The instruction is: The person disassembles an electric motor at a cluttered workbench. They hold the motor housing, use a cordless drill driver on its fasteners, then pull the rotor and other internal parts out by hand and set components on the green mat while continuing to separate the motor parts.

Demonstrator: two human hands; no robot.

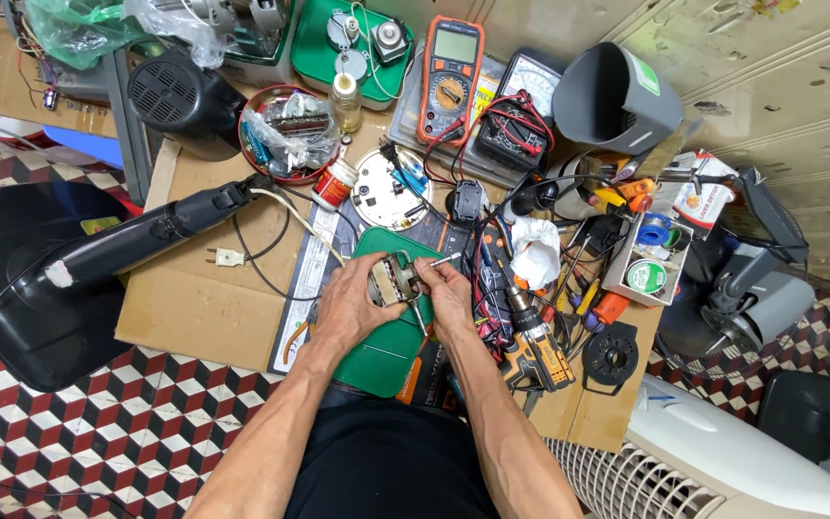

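I hold the motor (394,282) over the green tray (386,356), at 12 o'clock from my body. Left hand (350,306) grip is clamped on its body; right hand (451,291) pinches the shaft end. Shaft axis runs 8-to-2 o'clock, tip toward 2. Step judged: shaft work; next needs steady counter-hold.

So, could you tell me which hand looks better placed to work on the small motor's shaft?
Probably the right hand: its fingertips pinch at the shaft end of the small motor, while the left hand cradles the body over the green mat.
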